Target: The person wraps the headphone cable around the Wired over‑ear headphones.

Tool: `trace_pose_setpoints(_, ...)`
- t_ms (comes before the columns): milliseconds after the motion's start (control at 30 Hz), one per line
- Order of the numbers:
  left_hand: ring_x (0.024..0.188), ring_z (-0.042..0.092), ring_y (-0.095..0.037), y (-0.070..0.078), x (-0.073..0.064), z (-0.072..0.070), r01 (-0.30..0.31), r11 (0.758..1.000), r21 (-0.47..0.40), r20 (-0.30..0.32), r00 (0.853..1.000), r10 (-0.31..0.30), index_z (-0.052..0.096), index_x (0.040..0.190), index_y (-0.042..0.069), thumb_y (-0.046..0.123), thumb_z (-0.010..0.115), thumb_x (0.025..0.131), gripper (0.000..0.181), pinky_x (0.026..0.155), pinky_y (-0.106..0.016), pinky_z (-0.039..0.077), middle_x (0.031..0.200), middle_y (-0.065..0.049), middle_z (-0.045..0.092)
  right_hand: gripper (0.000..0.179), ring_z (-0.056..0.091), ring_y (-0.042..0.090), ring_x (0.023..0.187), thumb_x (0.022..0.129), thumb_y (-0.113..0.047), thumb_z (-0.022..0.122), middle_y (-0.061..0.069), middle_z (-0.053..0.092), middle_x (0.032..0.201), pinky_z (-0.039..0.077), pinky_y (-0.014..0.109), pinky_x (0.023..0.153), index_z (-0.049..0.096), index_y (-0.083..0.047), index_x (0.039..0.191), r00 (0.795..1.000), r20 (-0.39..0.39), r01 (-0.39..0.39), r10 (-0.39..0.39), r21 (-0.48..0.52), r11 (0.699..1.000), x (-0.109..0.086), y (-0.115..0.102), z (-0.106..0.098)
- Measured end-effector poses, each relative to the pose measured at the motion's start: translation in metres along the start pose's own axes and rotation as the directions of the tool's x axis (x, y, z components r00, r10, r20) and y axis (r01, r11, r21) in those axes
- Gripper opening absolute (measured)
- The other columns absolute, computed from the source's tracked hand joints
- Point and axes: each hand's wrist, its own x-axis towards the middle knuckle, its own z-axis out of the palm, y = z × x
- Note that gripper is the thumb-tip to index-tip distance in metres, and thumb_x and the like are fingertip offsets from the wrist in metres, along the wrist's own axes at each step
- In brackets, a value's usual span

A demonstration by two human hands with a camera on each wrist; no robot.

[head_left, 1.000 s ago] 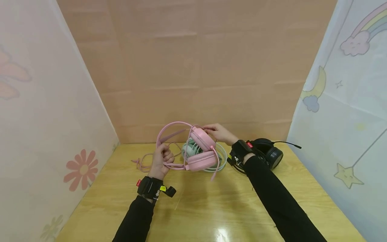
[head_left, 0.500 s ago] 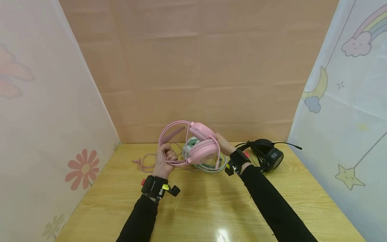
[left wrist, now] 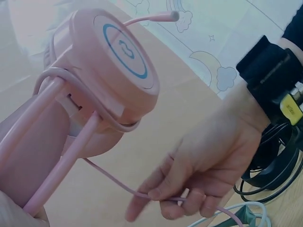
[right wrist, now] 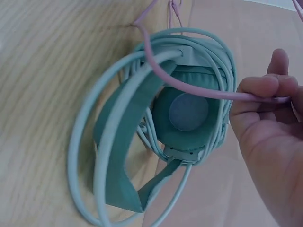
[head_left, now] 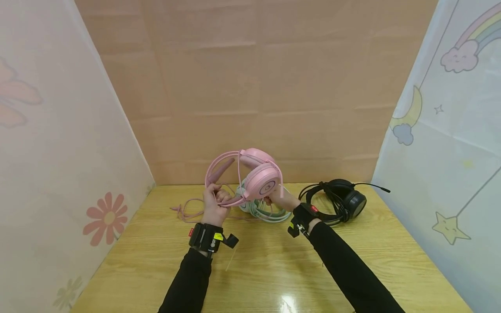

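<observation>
A pink headset [head_left: 263, 181] is held up off the table, its ear cups toward the right. My left hand [head_left: 214, 203] grips its headband on the left side. One ear cup [left wrist: 106, 61] with a ring logo and a thin microphone arm [left wrist: 151, 18] shows in the left wrist view. Below the cups, my right hand [head_left: 285, 199] pinches the headset's pink cable [right wrist: 199, 91] between thumb and fingers. Behind and under the headset lies a mint green headset [right wrist: 113, 156] wrapped in its own cable, partly hidden in the head view.
On the right of the wooden table [head_left: 250, 269] lies a black headset [head_left: 346, 200] with its cable bundled and microphone sticking out. The rest of the pink cable [head_left: 184, 212] trails on the left. A brown paper wall [head_left: 250, 87] stands behind, with patterned panels at both sides.
The pink headset has risen slightly and turned so an ear cup's logo faces forward. My right hand has gone from the upper ear cup down to the cable below.
</observation>
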Motion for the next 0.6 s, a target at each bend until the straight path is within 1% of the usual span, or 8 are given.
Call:
trace_pose_setpoints(67,0.034,0.027,-0.007,0.000,0.001,0.001,-0.010,1.000,-0.010,-0.003,1.000,0.010,0.016,0.060,0.020,0.003,0.032,0.094,0.041,0.033,-0.021,0.028,0.041,0.004,0.027,0.033,0.037,0.025,0.065,0.108,-0.017,0.032,0.008,0.050,0.076,0.036,0.036,0.065,0.053,0.002,0.091,1.000,0.018,-0.009,0.010,-0.040,0.999,0.001,0.010,0.000)
trace_pose_setpoints(100,0.033,0.027,-0.007,0.001,0.001,0.002,-0.012,1.000,-0.018,-0.006,1.000,0.012,0.016,0.060,0.020,0.002,0.031,0.094,0.041,0.033,-0.022,0.028,0.041,0.004,0.028,0.032,0.039,0.024,0.065,0.108,-0.016,0.032,0.011,0.052,0.079,0.038,0.034,0.064,0.053,0.006,0.097,1.000,0.017,-0.023,0.024,-0.053,0.998,0.002,0.015,-0.001)
trace_pose_setpoints(167,0.033,0.027,-0.008,0.002,0.001,0.003,-0.028,0.999,-0.030,-0.012,1.000,0.028,0.015,0.061,0.020,0.001,0.031,0.093,0.040,0.034,-0.022,0.028,0.040,0.003,0.027,0.033,0.041,0.021,0.064,0.109,-0.015,0.032,0.021,0.054,0.086,0.040,0.032,0.062,0.051,0.012,0.110,0.998,0.023,-0.051,0.053,-0.079,0.996,0.004,0.025,-0.003)
trace_pose_setpoints(267,0.033,0.027,-0.009,0.004,0.001,0.004,-0.053,0.996,-0.068,-0.013,0.999,0.052,0.015,0.062,0.020,0.002,0.029,0.093,0.038,0.034,-0.022,0.028,0.041,0.003,0.027,0.037,0.043,0.015,0.061,0.109,-0.015,0.032,0.034,0.054,0.095,0.043,0.032,0.060,0.051,0.011,0.125,0.996,0.033,-0.076,0.080,-0.109,0.991,0.006,0.038,-0.005)
trace_pose_setpoints(333,0.033,0.027,-0.008,0.006,0.001,0.005,-0.069,0.993,-0.093,-0.010,0.998,0.068,0.015,0.062,0.020,0.001,0.029,0.092,0.037,0.034,-0.022,0.028,0.041,0.003,0.026,0.038,0.044,0.014,0.058,0.109,-0.015,0.033,0.037,0.055,0.097,0.048,0.034,0.061,0.050,0.010,0.131,0.996,0.033,-0.080,0.084,-0.123,0.989,0.005,0.043,-0.005)
trace_pose_setpoints(467,0.033,0.026,-0.008,0.010,0.001,0.009,-0.099,0.986,-0.133,-0.038,0.995,0.095,0.019,0.059,0.019,-0.001,0.031,0.088,0.037,0.033,-0.022,0.026,0.042,0.003,0.026,0.038,0.046,0.016,0.056,0.109,-0.015,0.034,0.034,0.058,0.086,0.048,0.036,0.060,0.054,0.012,0.126,0.997,0.038,-0.060,0.067,-0.170,0.984,0.000,0.048,-0.002)
trace_pose_setpoints(533,0.032,0.026,-0.009,0.012,0.002,0.012,-0.129,0.980,-0.151,-0.071,0.990,0.119,0.021,0.058,0.018,-0.003,0.033,0.085,0.036,0.032,-0.022,0.026,0.041,0.003,0.026,0.037,0.047,0.018,0.056,0.108,-0.015,0.035,0.028,0.059,0.079,0.047,0.036,0.058,0.058,0.011,0.120,0.997,0.031,-0.057,0.064,-0.190,0.980,-0.003,0.049,0.001)
trace_pose_setpoints(600,0.032,0.025,-0.009,0.014,0.003,0.014,-0.179,0.968,-0.176,-0.097,0.982,0.164,0.026,0.063,0.018,-0.004,0.035,0.083,0.032,0.031,-0.023,0.025,0.042,0.003,0.026,0.038,0.048,0.020,0.057,0.109,-0.017,0.034,0.021,0.058,0.074,0.043,0.036,0.056,0.059,0.010,0.118,0.996,0.041,-0.064,0.073,-0.202,0.977,-0.007,0.050,0.003)
